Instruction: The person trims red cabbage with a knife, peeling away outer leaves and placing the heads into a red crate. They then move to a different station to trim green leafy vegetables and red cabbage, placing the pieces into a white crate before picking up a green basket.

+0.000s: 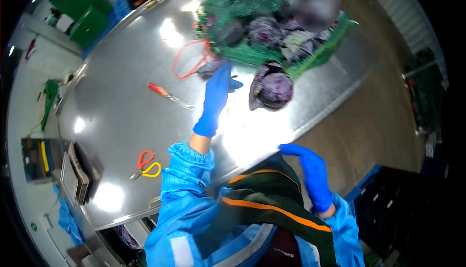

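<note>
Over the steel table (121, 121), fingers of the left hand (213, 99) stretch flat together, just beside a red cabbage (272, 90); the right hand (313, 177) touches the apron (262, 199), grip unclear. Knife (170, 95) nearby: a blind sweep may cut.

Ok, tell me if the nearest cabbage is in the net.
Out: the cabbage lies on the bare table, just outside the net.

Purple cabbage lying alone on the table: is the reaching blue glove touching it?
Apart. The head view shows a strip of shiny table between the left hand and the purple cabbage.
</note>
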The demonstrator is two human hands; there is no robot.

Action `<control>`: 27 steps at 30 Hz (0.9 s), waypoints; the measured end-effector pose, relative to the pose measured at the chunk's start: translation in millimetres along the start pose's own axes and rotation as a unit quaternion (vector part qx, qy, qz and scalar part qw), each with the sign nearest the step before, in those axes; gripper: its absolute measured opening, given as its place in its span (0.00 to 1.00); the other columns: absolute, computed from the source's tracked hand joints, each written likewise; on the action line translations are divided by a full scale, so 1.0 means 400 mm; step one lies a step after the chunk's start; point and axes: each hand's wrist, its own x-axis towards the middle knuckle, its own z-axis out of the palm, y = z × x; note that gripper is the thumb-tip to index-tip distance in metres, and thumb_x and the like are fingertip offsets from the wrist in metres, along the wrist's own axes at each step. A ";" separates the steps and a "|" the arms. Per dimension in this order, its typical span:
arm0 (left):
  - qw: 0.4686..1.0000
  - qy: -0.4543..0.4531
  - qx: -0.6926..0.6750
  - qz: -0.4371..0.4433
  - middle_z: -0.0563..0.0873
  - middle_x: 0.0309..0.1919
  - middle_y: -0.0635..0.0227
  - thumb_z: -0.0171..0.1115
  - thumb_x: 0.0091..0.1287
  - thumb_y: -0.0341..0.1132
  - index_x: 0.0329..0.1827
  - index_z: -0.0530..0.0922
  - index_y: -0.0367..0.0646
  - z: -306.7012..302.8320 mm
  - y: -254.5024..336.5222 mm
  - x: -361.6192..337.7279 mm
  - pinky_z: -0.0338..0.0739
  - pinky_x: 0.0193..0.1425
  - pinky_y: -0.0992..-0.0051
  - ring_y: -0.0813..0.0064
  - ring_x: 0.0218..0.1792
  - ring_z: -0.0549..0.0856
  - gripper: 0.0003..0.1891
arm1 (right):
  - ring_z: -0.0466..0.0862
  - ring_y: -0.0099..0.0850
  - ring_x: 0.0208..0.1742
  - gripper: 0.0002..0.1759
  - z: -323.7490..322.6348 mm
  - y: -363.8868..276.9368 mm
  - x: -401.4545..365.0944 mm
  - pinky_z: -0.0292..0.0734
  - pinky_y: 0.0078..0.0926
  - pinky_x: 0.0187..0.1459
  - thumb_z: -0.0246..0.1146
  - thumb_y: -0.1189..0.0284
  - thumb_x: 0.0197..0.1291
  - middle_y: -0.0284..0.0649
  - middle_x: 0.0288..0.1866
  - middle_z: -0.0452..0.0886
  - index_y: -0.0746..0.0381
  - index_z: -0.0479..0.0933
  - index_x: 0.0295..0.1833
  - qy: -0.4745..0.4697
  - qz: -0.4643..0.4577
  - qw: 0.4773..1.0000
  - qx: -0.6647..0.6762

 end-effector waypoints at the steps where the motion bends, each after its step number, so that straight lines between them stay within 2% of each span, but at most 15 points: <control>1: 0.927 0.125 0.307 0.177 0.80 0.49 0.49 0.57 0.65 0.38 0.67 0.62 0.39 -0.097 -0.094 0.023 0.76 0.50 0.66 0.57 0.49 0.81 0.28 | 0.78 0.33 0.54 0.23 -0.003 0.024 -0.017 0.69 0.31 0.61 0.44 0.63 0.71 0.45 0.57 0.76 0.65 0.67 0.64 0.078 0.057 0.992 0.081; 2: 0.797 0.137 0.550 0.208 0.70 0.60 0.45 0.63 0.57 0.35 0.70 0.58 0.40 -0.219 -0.107 0.030 0.71 0.57 0.59 0.47 0.59 0.72 0.36 | 0.77 0.32 0.55 0.27 -0.023 0.049 -0.036 0.67 0.32 0.63 0.45 0.60 0.70 0.47 0.59 0.74 0.66 0.60 0.68 0.090 0.072 0.983 0.145; 4: 0.716 0.252 0.640 0.123 0.64 0.64 0.42 0.61 0.51 0.28 0.69 0.59 0.40 -0.452 -0.192 0.081 0.65 0.62 0.54 0.44 0.62 0.68 0.38 | 0.76 0.32 0.56 0.29 -0.035 0.102 -0.080 0.65 0.33 0.64 0.47 0.58 0.69 0.46 0.58 0.74 0.64 0.57 0.69 0.129 0.103 0.970 0.177; 5: 0.675 0.223 0.700 0.064 0.64 0.65 0.47 0.61 0.51 0.29 0.68 0.63 0.48 -0.498 -0.161 0.069 0.63 0.63 0.53 0.47 0.63 0.67 0.36 | 0.76 0.32 0.56 0.28 -0.028 0.138 -0.098 0.65 0.32 0.64 0.48 0.59 0.69 0.46 0.58 0.74 0.64 0.60 0.68 0.142 0.155 0.965 0.155; 8: 0.542 0.009 0.836 0.090 0.64 0.67 0.56 0.63 0.50 0.29 0.69 0.62 0.57 -0.683 -0.235 0.100 0.64 0.64 0.59 0.47 0.62 0.68 0.39 | 0.76 0.32 0.56 0.23 0.010 0.255 -0.121 0.64 0.29 0.64 0.50 0.63 0.69 0.47 0.57 0.75 0.64 0.66 0.65 0.106 0.244 0.962 0.055; 10: 0.569 -0.015 0.817 0.091 0.73 0.59 0.63 0.63 0.52 0.32 0.62 0.70 0.60 -0.714 -0.275 0.090 0.63 0.64 0.60 0.50 0.58 0.72 0.31 | 0.76 0.32 0.56 0.20 0.039 0.288 -0.111 0.65 0.27 0.63 0.52 0.67 0.68 0.47 0.56 0.76 0.65 0.70 0.61 -0.004 0.213 0.976 -0.042; 12: 0.613 0.002 0.785 0.094 0.79 0.51 0.64 0.63 0.52 0.34 0.57 0.75 0.57 -0.688 -0.266 0.084 0.65 0.62 0.60 0.53 0.55 0.74 0.25 | 0.77 0.33 0.56 0.17 0.055 0.264 -0.077 0.67 0.25 0.61 0.53 0.70 0.67 0.45 0.55 0.77 0.66 0.74 0.57 0.039 0.246 0.968 0.009; 13: 0.667 0.027 0.727 0.161 0.82 0.38 0.62 0.64 0.53 0.35 0.47 0.80 0.52 -0.704 -0.287 0.070 0.71 0.51 0.60 0.55 0.44 0.78 0.17 | 0.77 0.34 0.56 0.17 0.060 0.241 -0.054 0.67 0.25 0.60 0.53 0.70 0.67 0.45 0.55 0.77 0.66 0.73 0.57 0.049 0.233 0.971 0.005; 14: 0.701 0.069 0.693 0.154 0.82 0.34 0.62 0.63 0.55 0.35 0.44 0.81 0.50 -0.687 -0.283 0.038 0.71 0.46 0.61 0.57 0.39 0.79 0.13 | 0.77 0.34 0.56 0.17 0.058 0.228 -0.034 0.68 0.25 0.60 0.53 0.70 0.67 0.45 0.55 0.78 0.66 0.73 0.58 0.057 0.220 0.974 -0.001; 16: 0.751 0.161 0.624 0.141 0.82 0.28 0.61 0.62 0.58 0.35 0.37 0.82 0.46 -0.580 -0.211 -0.042 0.72 0.36 0.62 0.61 0.31 0.80 0.07 | 0.75 0.34 0.60 0.17 0.055 0.218 0.004 0.66 0.27 0.62 0.53 0.70 0.67 0.46 0.58 0.75 0.65 0.72 0.59 0.020 0.189 0.982 0.004; 18: 0.910 0.206 0.355 0.060 0.81 0.23 0.59 0.63 0.57 0.35 0.31 0.80 0.41 -0.396 -0.106 -0.148 0.68 0.27 0.63 0.62 0.24 0.79 0.06 | 0.71 0.35 0.63 0.20 0.078 0.176 0.056 0.64 0.29 0.64 0.52 0.71 0.67 0.47 0.62 0.72 0.63 0.68 0.64 -0.055 0.150 0.987 -0.036; 19: 0.903 0.211 0.373 0.001 0.79 0.22 0.58 0.63 0.58 0.35 0.27 0.77 0.40 -0.293 -0.078 -0.193 0.67 0.27 0.65 0.63 0.24 0.78 0.08 | 0.67 0.36 0.66 0.24 0.126 0.143 0.084 0.62 0.30 0.65 0.52 0.71 0.67 0.46 0.65 0.67 0.62 0.62 0.67 -0.055 0.137 0.989 0.020; 21: 0.930 0.141 0.335 0.063 0.79 0.28 0.59 0.64 0.59 0.37 0.36 0.77 0.39 -0.145 -0.156 -0.276 0.68 0.32 0.63 0.61 0.28 0.77 0.11 | 0.59 0.39 0.71 0.34 0.195 0.125 0.161 0.57 0.33 0.69 0.52 0.70 0.66 0.45 0.73 0.55 0.57 0.46 0.74 -0.102 0.107 0.987 0.068; 24: 0.962 0.011 0.260 0.089 0.79 0.37 0.59 0.65 0.58 0.42 0.56 0.72 0.41 0.019 -0.112 -0.358 0.71 0.42 0.65 0.63 0.37 0.79 0.25 | 0.70 0.35 0.62 0.26 0.231 0.224 0.252 0.65 0.36 0.63 0.53 0.66 0.66 0.45 0.62 0.70 0.63 0.61 0.67 0.001 0.097 0.965 0.243; 27: 0.860 0.149 0.431 0.229 0.79 0.45 0.53 0.65 0.59 0.44 0.63 0.67 0.39 -0.086 -0.133 -0.403 0.71 0.51 0.61 0.58 0.45 0.79 0.31 | 0.75 0.31 0.54 0.24 0.171 0.220 0.238 0.68 0.33 0.59 0.52 0.62 0.67 0.42 0.54 0.75 0.63 0.65 0.64 0.092 0.107 0.959 0.247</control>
